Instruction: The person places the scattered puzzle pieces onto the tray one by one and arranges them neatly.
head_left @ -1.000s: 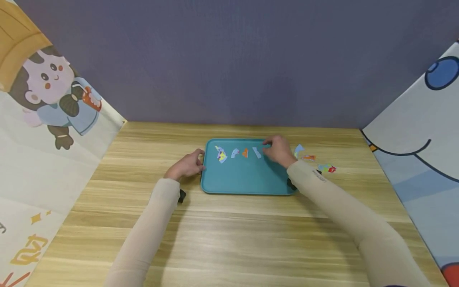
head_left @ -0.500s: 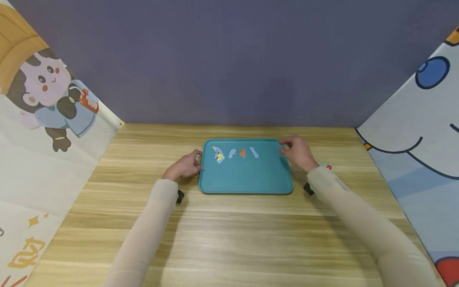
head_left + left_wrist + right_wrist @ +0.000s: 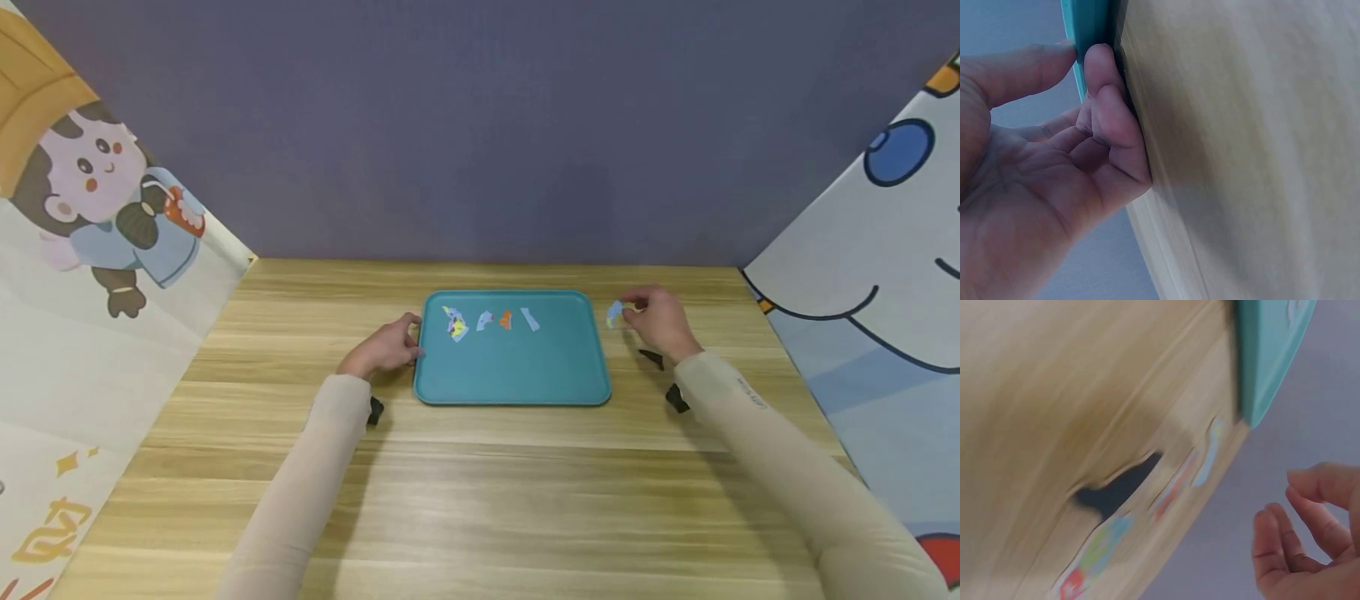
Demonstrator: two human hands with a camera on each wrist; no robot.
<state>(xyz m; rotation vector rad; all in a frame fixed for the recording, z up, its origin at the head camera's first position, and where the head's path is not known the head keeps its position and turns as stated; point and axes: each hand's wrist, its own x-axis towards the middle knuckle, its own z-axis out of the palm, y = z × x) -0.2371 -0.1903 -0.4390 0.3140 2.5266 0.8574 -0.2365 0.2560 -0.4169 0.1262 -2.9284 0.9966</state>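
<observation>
My left hand (image 3: 384, 346) grips the left rim of the teal tray (image 3: 517, 367); in the left wrist view the thumb of this hand (image 3: 1035, 162) is on the tray (image 3: 1090, 25), its other fingers curled against the rim's outer side. Several small printed pieces, one of them orange (image 3: 506, 320), lie in a row on the tray. My right hand (image 3: 660, 321) is right of the tray, above the table beside a light blue piece (image 3: 614, 312). In the right wrist view this hand (image 3: 1316, 531) has bent, parted fingers, holding nothing, away from the light blue piece (image 3: 1209, 455).
On the wooden table (image 3: 465, 500), right of the tray, lie a black piece (image 3: 1121, 487), an orange-red piece (image 3: 1174, 487) and a multicoloured piece (image 3: 1099, 553). A dark wall (image 3: 480, 133) stands behind the table, with printed panels at both sides.
My right hand has moved from over the tray to the right, past its right rim. My left hand keeps its place at the left rim. The pieces on the tray lie as before.
</observation>
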